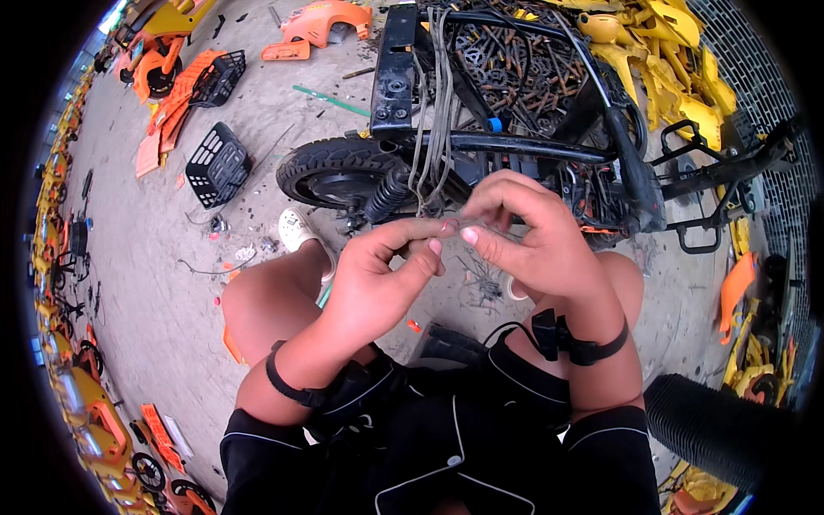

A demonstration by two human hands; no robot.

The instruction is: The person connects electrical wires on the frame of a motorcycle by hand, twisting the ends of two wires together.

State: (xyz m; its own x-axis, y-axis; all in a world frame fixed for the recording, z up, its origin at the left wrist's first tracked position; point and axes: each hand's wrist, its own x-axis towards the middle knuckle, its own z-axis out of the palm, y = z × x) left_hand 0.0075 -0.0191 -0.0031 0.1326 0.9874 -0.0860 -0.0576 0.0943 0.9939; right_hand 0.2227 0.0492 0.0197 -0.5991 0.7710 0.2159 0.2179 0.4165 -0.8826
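Observation:
My left hand [382, 270] and my right hand [534, 236] meet in front of the scooter frame, above my knees. Both are closed in a pinch, fingertips nearly touching. A thin grey wire [468, 221] runs between the fingertips; its ends are hidden by my fingers. Just beyond, a bundle of grey cables [436, 103] drapes over the black scooter frame [532, 148] and hangs down close to my fingers. The frame lies with its black rear wheel [339, 174] and a coil-spring shock absorber [390, 196] toward the left.
Sprockets and rusty metal parts [515, 73] are heaped behind the frame. Yellow body panels [661, 51] pile up at the far right. Black baskets [219, 165], an orange fender [330, 21] and a green strip [330, 100] lie on the concrete floor. A black ribbed object [699, 425] stands at right.

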